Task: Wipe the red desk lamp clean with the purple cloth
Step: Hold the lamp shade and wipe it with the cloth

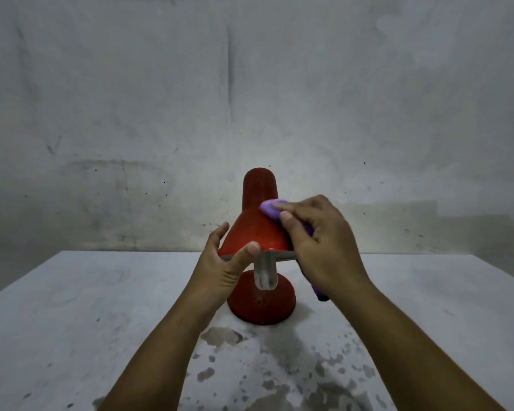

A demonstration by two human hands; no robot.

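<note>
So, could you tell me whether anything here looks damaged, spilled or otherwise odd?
The table in front of the red lamp has dark blotches, like chipped paint or stains; which, I cannot tell. The wall is scuffed. The lamp itself stands upright and looks undamaged.

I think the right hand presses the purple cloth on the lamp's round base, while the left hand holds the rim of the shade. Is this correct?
Not quite. In the head view, the right hand presses the purple cloth on the upper right side of the red shade, not on the round base, which stands untouched on the table. The left hand does hold the rim of the shade.
</note>
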